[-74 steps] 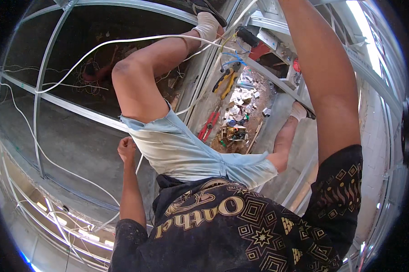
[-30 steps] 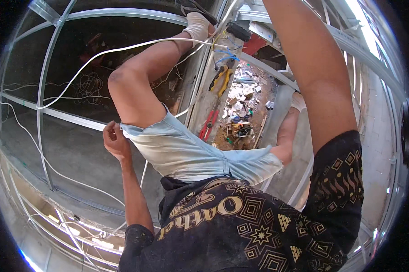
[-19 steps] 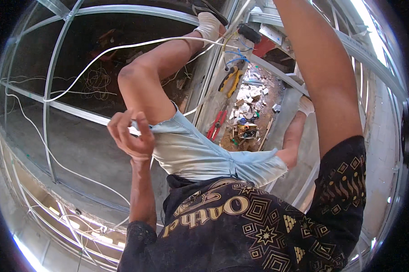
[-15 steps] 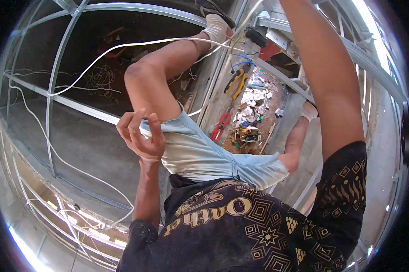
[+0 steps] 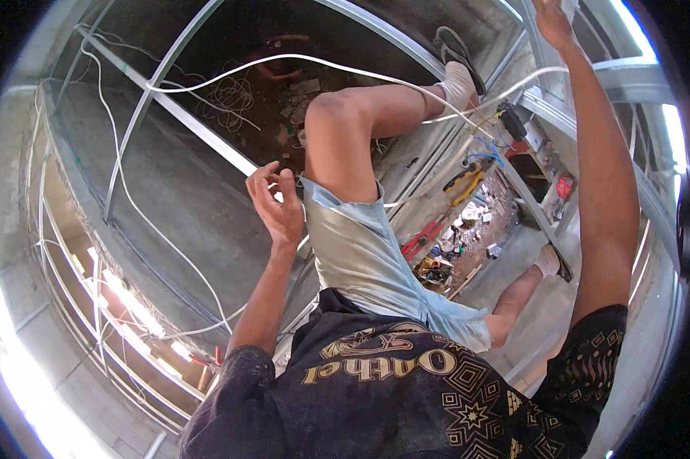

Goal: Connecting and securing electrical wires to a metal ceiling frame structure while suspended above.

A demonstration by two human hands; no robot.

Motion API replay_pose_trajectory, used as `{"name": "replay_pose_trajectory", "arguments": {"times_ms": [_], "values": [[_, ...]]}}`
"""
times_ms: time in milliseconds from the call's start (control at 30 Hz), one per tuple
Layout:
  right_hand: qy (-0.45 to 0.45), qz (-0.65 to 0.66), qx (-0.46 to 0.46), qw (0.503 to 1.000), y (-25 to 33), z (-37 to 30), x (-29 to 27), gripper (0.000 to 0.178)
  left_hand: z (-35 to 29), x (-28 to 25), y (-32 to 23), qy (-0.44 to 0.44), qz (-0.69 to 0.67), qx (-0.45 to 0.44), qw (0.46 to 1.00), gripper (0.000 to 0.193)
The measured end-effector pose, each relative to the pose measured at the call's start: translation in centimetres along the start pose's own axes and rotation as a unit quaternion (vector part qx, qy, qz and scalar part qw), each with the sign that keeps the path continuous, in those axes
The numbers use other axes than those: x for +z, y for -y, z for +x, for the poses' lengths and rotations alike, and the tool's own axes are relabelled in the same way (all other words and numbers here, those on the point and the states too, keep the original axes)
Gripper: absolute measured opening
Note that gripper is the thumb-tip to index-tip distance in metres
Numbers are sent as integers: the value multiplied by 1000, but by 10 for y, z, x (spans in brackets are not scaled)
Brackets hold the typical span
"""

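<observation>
My left hand (image 5: 277,205) is raised beside my bent knee, fingers loosely curled and thumb apart, with nothing visible in it. Behind its fingertips runs a metal ceiling bar (image 5: 200,135). My right arm reaches up to the top right, where my right hand (image 5: 553,24) is cut by the picture's edge beside a pale thing; its fingers are mostly hidden. A white cable (image 5: 307,57) arches over my leg toward blue wires (image 5: 489,150) and a small black block (image 5: 512,121). Yellow-and-black pliers (image 5: 466,186) and a red-handled tool (image 5: 424,240) lie on the ledge by my thigh.
Metal framing (image 5: 135,145) crosses the left and top. A coil of thin cable (image 5: 230,96) lies in the dark space below. Rubble and scraps (image 5: 475,222) fill a gap between my legs. Another white cable (image 5: 115,145) hangs at the left.
The view has shifted, so my legs and the tools appear farther right. My right hand has come into view at the top. My left hand stays raised, its fingers still curled.
</observation>
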State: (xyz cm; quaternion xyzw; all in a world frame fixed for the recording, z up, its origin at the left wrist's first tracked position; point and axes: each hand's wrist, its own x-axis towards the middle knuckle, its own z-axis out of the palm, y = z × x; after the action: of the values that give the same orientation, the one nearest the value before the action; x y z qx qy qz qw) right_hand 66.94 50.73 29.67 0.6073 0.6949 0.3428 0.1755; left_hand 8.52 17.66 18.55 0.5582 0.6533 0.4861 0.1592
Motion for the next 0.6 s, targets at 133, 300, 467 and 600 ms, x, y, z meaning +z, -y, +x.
{"name": "replay_pose_trajectory", "arguments": {"times_ms": [133,300,467,600], "values": [[-55,358,128,923,52,2,-50,69,-15,-12,17,1,14,-95,995,24],[-81,461,192,863,41,-10,-79,78,-21,-2,17,17,-17,-166,986,25],[-68,441,172,878,39,-10,-79,80,-26,-4,33,0,-27,-141,990,21],[-16,416,152,896,26,-7,-71,86,-38,1,38,6,-47,-143,989,14]]}}
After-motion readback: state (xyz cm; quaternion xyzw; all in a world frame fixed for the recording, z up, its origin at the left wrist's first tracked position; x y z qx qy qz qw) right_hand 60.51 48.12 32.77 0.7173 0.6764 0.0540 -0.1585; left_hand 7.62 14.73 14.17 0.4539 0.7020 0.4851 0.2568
